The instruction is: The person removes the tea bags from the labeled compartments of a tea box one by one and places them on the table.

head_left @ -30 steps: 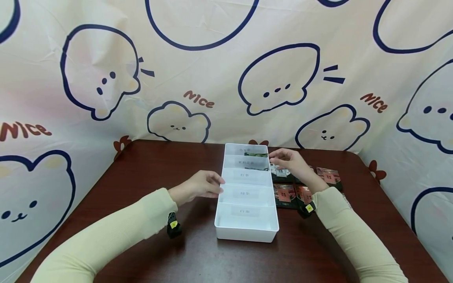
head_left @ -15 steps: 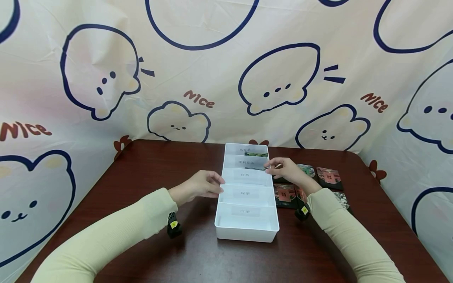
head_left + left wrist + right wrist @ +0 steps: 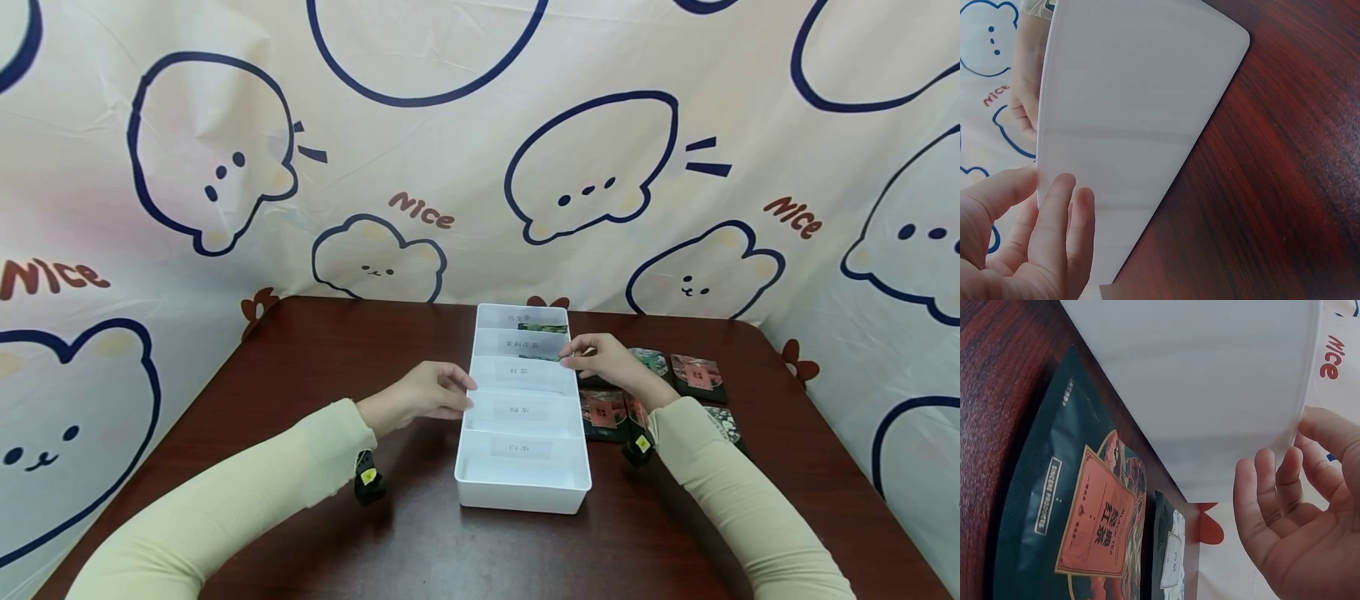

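A long white divided box point(image 3: 521, 497) stands lengthwise on the table, its compartments labelled in Chinese. Green tea packets show in the two far ones: one packet point(image 3: 542, 327) in the farthest, another packet point(image 3: 538, 357) as a thin edge in front of it. My left hand point(image 3: 420, 393) touches the box's left rim with thumb and index finger apart, other fingers along the outer wall point(image 3: 1129, 81). On the opposite rim, near a divider, my right hand point(image 3: 607, 362) has its thumb and index fingertips, the remaining fingers loosely bent outside the wall.
Dark tea packets lie flat right of the box, partly under my right forearm: a red-labelled packet point(image 3: 603, 410), another point(image 3: 697, 375), a green one point(image 3: 651, 360). A black tea packet point(image 3: 1094, 519) shows close up in the right wrist view. A patterned curtain point(image 3: 480, 167) backs the table.
My right hand has come nearer along the right rim, from beside the farthest compartments to about the third one, uncovering packets behind it. The left hand and box stay put.
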Tool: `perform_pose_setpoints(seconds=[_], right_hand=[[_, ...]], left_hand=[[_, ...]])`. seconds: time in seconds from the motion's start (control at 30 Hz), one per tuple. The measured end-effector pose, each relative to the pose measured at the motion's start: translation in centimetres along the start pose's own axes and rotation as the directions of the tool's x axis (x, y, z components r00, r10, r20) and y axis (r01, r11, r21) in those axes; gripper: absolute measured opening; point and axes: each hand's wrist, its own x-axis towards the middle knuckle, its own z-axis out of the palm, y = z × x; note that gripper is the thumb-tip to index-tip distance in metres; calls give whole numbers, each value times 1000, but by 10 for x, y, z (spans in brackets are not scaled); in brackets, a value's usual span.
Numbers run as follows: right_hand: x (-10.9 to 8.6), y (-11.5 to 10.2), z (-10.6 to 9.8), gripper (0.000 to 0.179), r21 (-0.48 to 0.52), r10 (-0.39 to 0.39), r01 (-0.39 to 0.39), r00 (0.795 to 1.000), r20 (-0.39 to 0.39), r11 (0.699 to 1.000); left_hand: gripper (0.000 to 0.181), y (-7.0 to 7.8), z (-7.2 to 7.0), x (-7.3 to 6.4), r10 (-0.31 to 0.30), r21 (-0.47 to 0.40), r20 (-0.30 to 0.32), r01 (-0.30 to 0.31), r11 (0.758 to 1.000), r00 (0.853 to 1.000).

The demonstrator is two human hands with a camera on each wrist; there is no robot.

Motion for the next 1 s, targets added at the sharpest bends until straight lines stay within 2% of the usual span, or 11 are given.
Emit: perform_pose_setpoints(seconds=[0.3, 0.57, 1.0], right_hand=[[0, -3, -1, 23, -16, -23, 23, 1000, 6, 1000], [-1, -13, -10, 24, -7, -19, 19, 1000, 10, 1000], [-8, -25, -21, 23, 15, -62, 62, 998, -8, 998]], left_hand=[[28, -1, -1, 1, 4, 3, 9, -4, 1000, 1000], [27, 0, -1, 2, -1, -2, 4, 1, 1000, 1000], [29, 1, -1, 1, 6, 9, 8, -6, 1000, 1000]])
